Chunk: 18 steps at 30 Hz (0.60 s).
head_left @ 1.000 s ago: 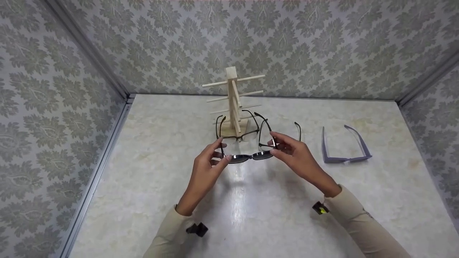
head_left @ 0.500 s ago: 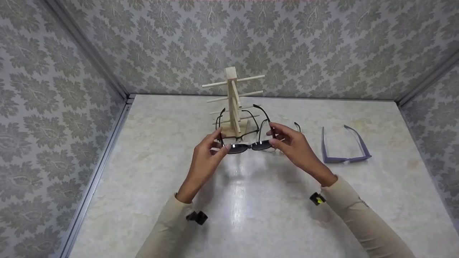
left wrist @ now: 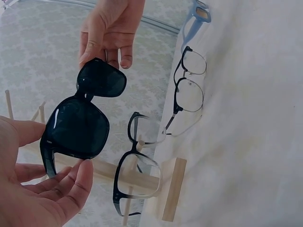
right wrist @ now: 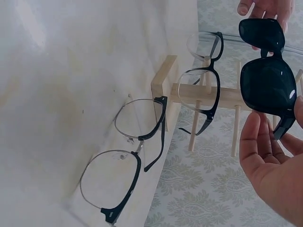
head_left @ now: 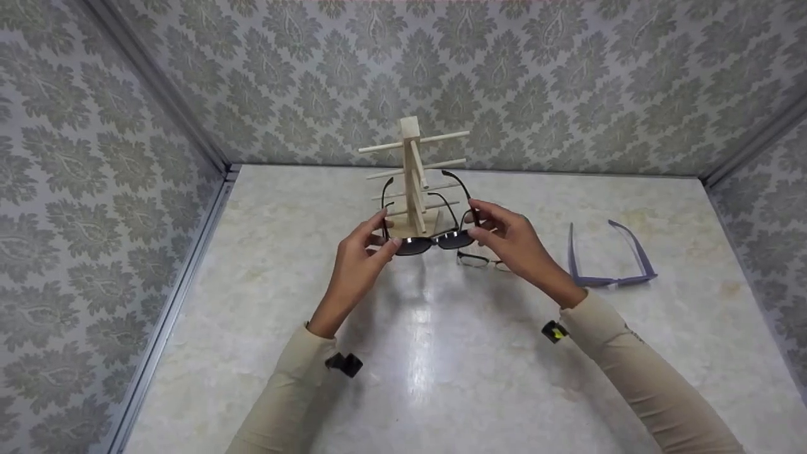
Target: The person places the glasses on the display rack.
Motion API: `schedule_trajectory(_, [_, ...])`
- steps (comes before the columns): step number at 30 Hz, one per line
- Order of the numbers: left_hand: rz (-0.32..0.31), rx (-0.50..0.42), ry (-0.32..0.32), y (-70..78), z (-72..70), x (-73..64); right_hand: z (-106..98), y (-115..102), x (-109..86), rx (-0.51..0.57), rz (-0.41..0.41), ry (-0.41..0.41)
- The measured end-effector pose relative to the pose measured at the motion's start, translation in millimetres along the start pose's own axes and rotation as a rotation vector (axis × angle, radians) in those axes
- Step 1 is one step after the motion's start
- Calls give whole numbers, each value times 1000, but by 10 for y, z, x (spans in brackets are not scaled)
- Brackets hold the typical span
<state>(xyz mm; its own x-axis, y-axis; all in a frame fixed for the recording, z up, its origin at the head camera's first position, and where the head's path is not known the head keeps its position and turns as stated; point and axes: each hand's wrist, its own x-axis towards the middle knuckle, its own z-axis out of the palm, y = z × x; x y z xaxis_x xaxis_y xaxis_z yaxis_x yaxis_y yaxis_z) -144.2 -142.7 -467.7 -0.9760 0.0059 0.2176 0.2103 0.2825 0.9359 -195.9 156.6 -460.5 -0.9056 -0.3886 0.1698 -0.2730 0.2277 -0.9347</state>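
Black sunglasses (head_left: 413,246) with dark lenses are held by both hands, in front of a wooden peg stand (head_left: 410,132). My left hand (head_left: 356,258) pinches the left temple near its hinge, and my right hand (head_left: 520,246) pinches the right temple. The temples point away from me, their tips reaching around the stand's pegs. Dark-framed eyeglasses (right wrist: 216,92) hang on the lowest pegs; in the head view the sunglasses largely cover them. In the left wrist view the sunglasses (left wrist: 80,127) are well above the tabletop.
Half-rim eyeglasses (head_left: 473,260) lie on the table right of the stand, partly hidden by my right hand. Farther right lie grey-purple glasses (head_left: 608,281) with temples unfolded. Patterned wall panels (head_left: 536,82) enclose the white table (head_left: 252,353) at the back and sides.
Both hands have moved forward, away from me, carrying the sunglasses to the stand. The sunglasses now overlap the eyeglasses on the lowest pegs in the head view.
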Motion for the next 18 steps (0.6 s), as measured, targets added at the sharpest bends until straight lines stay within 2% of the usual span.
schedule_trajectory(12, [-20,19,-17,-11,-88,186,2,-36,199,-38,6,-29])
schedule_trajectory(18, [-35,-6,-33,-54,-120,242,29,2,286,-47,7,-37])
